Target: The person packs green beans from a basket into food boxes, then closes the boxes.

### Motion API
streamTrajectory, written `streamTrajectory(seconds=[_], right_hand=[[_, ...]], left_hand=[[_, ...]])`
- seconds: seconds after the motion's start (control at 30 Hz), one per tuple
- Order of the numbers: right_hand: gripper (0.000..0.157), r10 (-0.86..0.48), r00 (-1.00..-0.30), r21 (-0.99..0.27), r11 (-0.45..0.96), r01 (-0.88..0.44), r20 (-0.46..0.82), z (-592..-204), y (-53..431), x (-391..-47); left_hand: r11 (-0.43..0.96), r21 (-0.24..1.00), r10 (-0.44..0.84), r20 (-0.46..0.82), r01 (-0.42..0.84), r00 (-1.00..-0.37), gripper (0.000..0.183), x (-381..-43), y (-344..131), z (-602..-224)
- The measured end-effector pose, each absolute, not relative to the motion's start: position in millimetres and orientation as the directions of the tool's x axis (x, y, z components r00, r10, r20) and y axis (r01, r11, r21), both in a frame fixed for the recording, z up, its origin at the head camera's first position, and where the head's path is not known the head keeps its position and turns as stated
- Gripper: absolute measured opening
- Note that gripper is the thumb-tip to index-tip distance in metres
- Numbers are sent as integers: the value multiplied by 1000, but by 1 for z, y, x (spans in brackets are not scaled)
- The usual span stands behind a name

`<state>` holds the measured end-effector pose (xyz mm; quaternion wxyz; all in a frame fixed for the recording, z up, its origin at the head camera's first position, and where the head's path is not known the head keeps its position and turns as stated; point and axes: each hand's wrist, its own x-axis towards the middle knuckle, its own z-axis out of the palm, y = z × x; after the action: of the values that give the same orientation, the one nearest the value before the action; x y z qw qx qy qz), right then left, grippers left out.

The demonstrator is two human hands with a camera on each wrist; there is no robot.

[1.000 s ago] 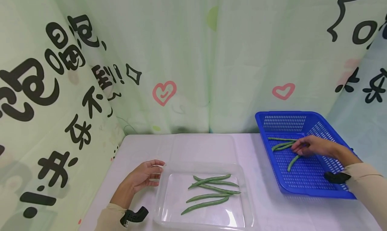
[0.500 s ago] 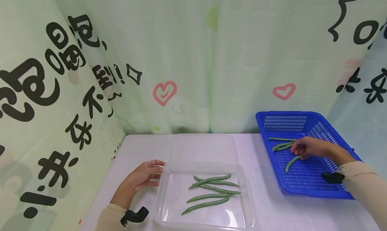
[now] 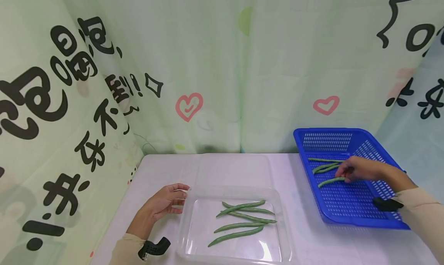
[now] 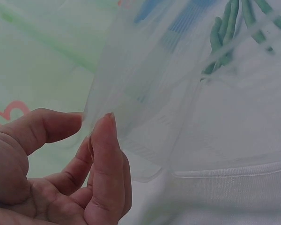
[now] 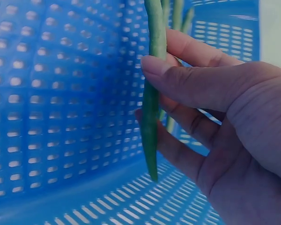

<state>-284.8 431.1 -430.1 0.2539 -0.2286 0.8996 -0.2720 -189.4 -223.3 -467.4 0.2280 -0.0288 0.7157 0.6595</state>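
In the blue basket [image 3: 350,215] at the right, my right hand [image 3: 362,168] pinches a green bean [image 3: 328,181] between thumb and fingers. The right wrist view shows this bean [image 5: 151,117] pointing downward past the thumb, with other beans [image 5: 178,16] partly hidden behind the hand. More green beans [image 3: 324,167] lie on the basket's floor, just left of the hand. My left hand [image 3: 168,203] touches the left side of a clear plastic container [image 3: 199,253] with its fingertips, fingers loosely bent. Several green beans [image 3: 239,235] lie inside that container.
A white cloth [image 3: 166,168] covers the table. A clear lid-like sheet [image 3: 232,168] seems to lie behind the container, hard to make out. Printed curtains [image 3: 215,64] stand close behind and at the left side. The basket's walls rise around my right hand.
The bean in my right hand has swung from slanting toward the near side to lying nearly sideways, its free end pointing left. My left hand and the container have stayed put.
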Motion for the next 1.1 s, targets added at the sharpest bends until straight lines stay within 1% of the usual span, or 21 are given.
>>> streamTrajectory(seconds=[0.13,0.3,0.5,0.73,0.87,0.97,1.1], right_hand=[[21,-534,-783,-584,762,-281,-320,-422,432,-281],[24,-526,-792,-623,742,-248,-311,-415,434,-277],[25,-551,-795,-670,693,-266,-254,-407,434,-270],[31,-499,-838,-692,686,-224,-223,-395,430,-263],[35,-508,-837,-733,646,-214,-203,-389,426,-260],[34,-511,-837,-756,622,-204,-194,-386,422,-258],[30,-521,-838,-762,605,-229,-162,-383,415,-256]], left_hand=[[127,930,254,-366,-345,-895,38,-189,-224,-467],[128,930,254,-366,-344,-895,39,-189,-223,-467],[121,932,263,-363,-343,-894,39,-188,-223,-466],[122,927,244,-374,-354,-895,38,-189,-222,-467],[119,926,249,-376,-358,-892,40,-190,-223,-466],[109,925,257,-379,-363,-889,40,-190,-224,-466],[107,927,266,-376,-360,-888,39,-190,-224,-466]])
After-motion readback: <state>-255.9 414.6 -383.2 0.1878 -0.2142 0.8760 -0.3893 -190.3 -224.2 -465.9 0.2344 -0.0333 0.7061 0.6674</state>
